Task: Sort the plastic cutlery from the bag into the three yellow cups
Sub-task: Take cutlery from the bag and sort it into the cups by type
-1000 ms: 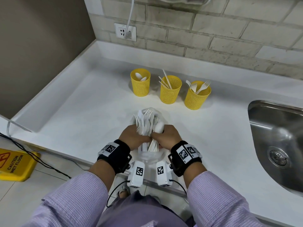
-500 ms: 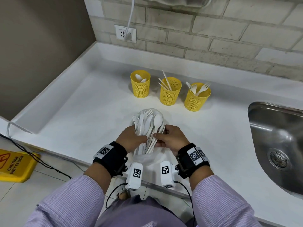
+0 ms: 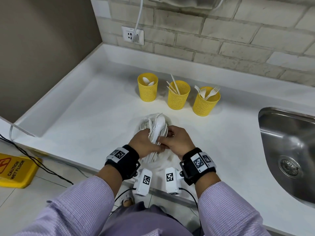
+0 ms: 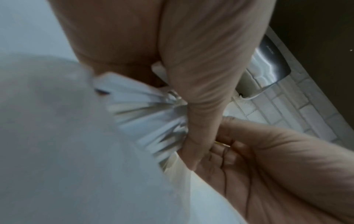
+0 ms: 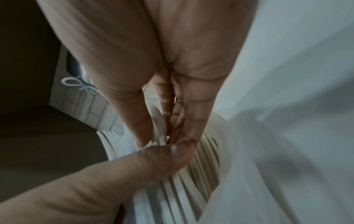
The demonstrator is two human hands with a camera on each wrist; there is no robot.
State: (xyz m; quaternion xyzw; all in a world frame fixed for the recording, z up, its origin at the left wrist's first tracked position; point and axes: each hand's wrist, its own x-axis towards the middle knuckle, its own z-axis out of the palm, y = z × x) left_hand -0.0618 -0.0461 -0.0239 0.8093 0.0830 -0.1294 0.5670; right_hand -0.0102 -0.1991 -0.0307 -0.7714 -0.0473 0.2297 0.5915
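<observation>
Three yellow mesh cups stand in a row: the left cup (image 3: 147,89) holds spoons, the middle cup (image 3: 178,97) knives, the right cup (image 3: 205,103) forks. In front of them lies the clear bag (image 3: 144,120) of white plastic cutlery. My left hand (image 3: 148,140) grips the bundle of handles (image 4: 149,115) through the bag, thumb (image 5: 153,159) laid across it. My right hand (image 3: 162,139) pinches one white handle (image 5: 161,136) between thumb and fingers; it seems to belong to the spoon (image 3: 160,124) lying on top of the bundle.
The white counter (image 3: 85,116) ends in a raised rim at the left and back. A steel sink (image 3: 289,147) lies to the right. A wall socket with a plugged cord (image 3: 134,34) sits above the cups. A yellow wet-floor sign (image 3: 15,169) lies on the floor.
My right hand has slid back from the spoon's bowl end to the handles. The spoon now lies exposed on top of the bundle. The left hand keeps its grip.
</observation>
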